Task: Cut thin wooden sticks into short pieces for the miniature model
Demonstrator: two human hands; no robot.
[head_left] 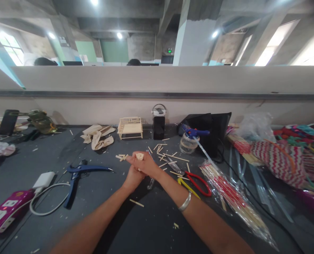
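Note:
Close together over the table's middle, my left hand (133, 176) and my right hand (146, 164) are closed round a bundle of short wooden sticks (139, 156). The cut ends poke out at the top of the grip; most of the bundle is hidden by my fingers. My right hand lies over my left, with a silver bangle on that wrist. Loose stick pieces (176, 157) are scattered to the right of my hands, and a few more lie just left. Beyond them a small bench-like model (130, 128) made of sticks stands near the partition.
At left lie a blue hand cutter (74, 176) and a magenta power strip (11, 208). To the right are a red-and-yellow-handled tool (199, 183), a bag of sticks (231, 194) and a blue glue gun (192, 132) on a glass jar (188, 144). A phone (159, 127) stands upright.

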